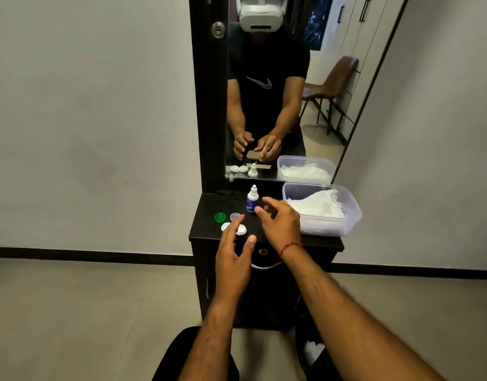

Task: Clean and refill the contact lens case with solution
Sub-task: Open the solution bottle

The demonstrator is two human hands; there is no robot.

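Observation:
A white contact lens case (240,230) lies on the dark dresser top (209,210), partly hidden under my left hand (234,251). A green cap (219,217) and a clear cap (235,216) lie just behind it. The small solution bottle (252,199), white with a blue label and its cap on, stands upright further back. My left hand hovers over the case with fingers spread and holds nothing. My right hand (279,224) is also open, its fingertips close beside the bottle, not gripping it.
A clear plastic tub (325,224) with white tissues sits at the right of the dresser top. A mirror (264,105) rises behind and reflects the scene. A dark bin with crumpled tissue (312,350) stands on the floor at lower right.

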